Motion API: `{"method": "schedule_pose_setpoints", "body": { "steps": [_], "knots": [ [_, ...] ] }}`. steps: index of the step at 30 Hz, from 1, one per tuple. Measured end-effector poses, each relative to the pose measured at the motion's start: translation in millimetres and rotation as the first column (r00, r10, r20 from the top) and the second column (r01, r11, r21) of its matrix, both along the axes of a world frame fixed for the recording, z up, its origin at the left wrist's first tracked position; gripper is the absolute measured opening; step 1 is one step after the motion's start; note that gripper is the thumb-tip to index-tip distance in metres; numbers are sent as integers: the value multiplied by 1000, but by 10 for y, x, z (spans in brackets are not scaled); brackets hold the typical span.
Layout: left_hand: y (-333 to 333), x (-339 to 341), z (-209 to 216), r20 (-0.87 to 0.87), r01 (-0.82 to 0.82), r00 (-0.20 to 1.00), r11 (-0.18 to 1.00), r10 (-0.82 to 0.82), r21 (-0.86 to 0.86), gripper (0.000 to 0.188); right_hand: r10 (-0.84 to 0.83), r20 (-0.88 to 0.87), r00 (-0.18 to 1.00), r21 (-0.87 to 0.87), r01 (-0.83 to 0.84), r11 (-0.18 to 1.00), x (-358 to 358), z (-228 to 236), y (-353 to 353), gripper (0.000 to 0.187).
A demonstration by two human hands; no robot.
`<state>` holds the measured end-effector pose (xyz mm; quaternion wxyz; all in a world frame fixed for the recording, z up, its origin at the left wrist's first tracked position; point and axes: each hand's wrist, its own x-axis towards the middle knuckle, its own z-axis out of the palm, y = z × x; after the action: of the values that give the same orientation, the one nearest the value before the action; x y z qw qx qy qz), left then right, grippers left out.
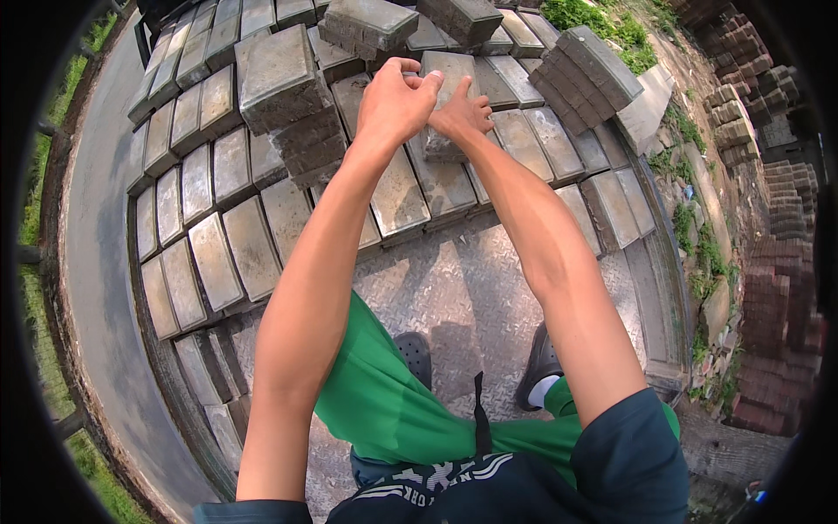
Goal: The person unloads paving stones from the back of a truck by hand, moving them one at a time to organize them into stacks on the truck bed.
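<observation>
My left hand (393,100) is above the grey paving blocks, its fingers loosely curled and its thumb apart from them, with nothing visible in its grasp. Close beside it, my right hand (465,113) has its fingers spread over a raised concrete paving block (449,65). Whether its fingertips press on that block is hard to tell. Further blocks lie in tight rows beneath both hands, among them a pale one (399,196) under my wrists. Just beyond my left hand, a loose block (368,24) sits tilted on the layer.
A taller pile of blocks (278,79) rises on the left, and a leaning stack (587,77) on the right. I stand on a patterned metal bed (445,271) before the rows. A paved road (100,218) runs at left; reddish brick stacks (772,323) stand at right.
</observation>
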<state>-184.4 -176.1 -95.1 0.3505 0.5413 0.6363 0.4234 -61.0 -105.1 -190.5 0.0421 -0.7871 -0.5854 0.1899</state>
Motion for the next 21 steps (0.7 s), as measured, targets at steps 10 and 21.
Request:
{"method": "schedule_pose_setpoints", "body": {
  "steps": [10,21],
  "knots": [
    [279,229,-782,-106,-80,993,976,60,-200,63,183,100,978,-42,-180,983,443,65,-602,123],
    [55,448,-987,-377,77,918,988,-124,-137,102,457,-35,889,-91,-458,884,982,223,-1344,118]
  ]
}}
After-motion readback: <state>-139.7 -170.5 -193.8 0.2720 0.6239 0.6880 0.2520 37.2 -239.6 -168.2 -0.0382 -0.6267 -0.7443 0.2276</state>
